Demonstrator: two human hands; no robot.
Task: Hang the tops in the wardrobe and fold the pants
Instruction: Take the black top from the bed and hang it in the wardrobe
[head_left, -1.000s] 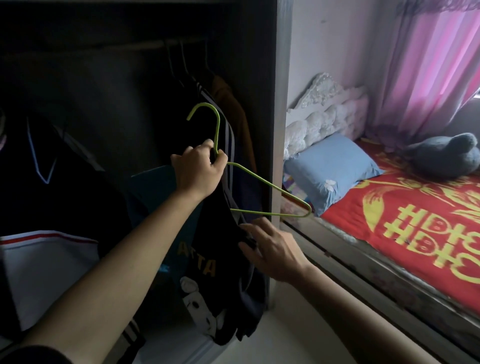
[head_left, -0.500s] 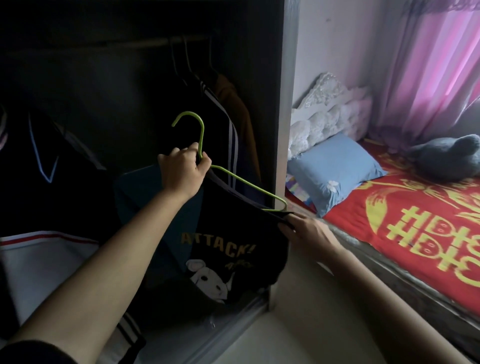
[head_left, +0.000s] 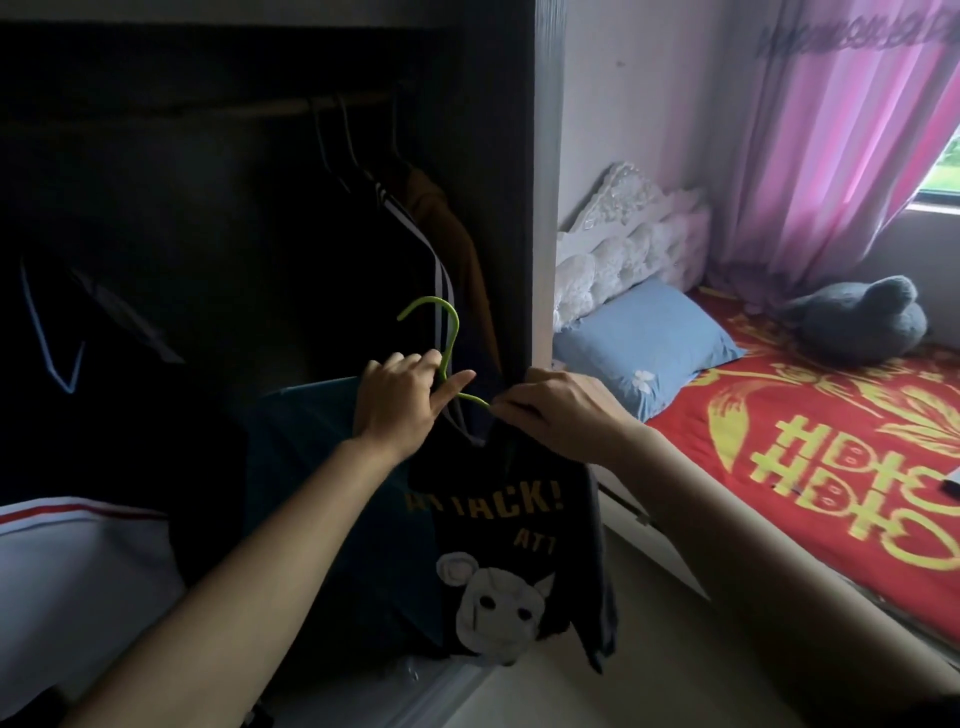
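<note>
A black T-shirt (head_left: 524, 551) with yellow "ATTACK!" lettering and a white animal print hangs on a green wire hanger (head_left: 447, 338) in front of the open wardrobe (head_left: 543, 208). My left hand (head_left: 400, 402) grips the hanger just below its hook. My right hand (head_left: 556, 408) pinches the shirt's collar at the hanger's right arm. Most of the hanger's frame is hidden under the shirt.
A rail (head_left: 291, 106) near the wardrobe top carries several dark tops and a brown one (head_left: 441, 228). A white garment with a red stripe (head_left: 72, 571) lies low on the left. To the right stands a bed (head_left: 810, 457) with a red cover, a blue pillow (head_left: 649, 345) and a grey plush toy (head_left: 857, 319).
My right hand has moved from the shirt's outer shoulder up to the collar beside my left hand. The shirt now covers the hanger's right arm and hangs straighter.
</note>
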